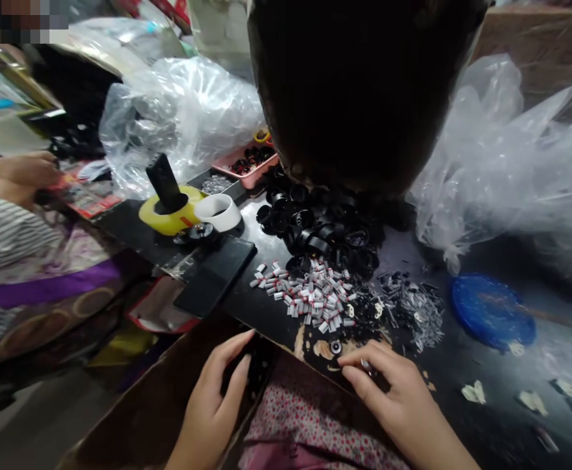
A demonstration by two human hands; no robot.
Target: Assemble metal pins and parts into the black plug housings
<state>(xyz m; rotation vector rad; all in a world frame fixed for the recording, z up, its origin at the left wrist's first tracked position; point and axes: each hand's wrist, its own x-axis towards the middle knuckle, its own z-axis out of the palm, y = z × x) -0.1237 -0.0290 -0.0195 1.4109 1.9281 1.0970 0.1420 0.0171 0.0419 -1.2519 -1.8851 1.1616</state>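
My left hand (217, 395) rests at the near edge of the black worktable (266, 307), its fingers curled around a small black part (256, 369). My right hand (396, 391) lies on the table to the right, fingertips pinching a small white-and-red piece (365, 364). A tiny black ring (335, 346) sits just ahead of it. Beyond lie a heap of small white-and-red cylinders (312, 297), a pile of thin metal pins (413, 307) and a heap of black plastic rings (322, 228).
A black phone (214, 274) lies left of the cylinders, behind it yellow tape (171, 215) and white tape (218, 212). A pink tray (249, 163), clear plastic bags (178, 117), a blue lid (491, 310). Another person's hand (19, 173) works at far left.
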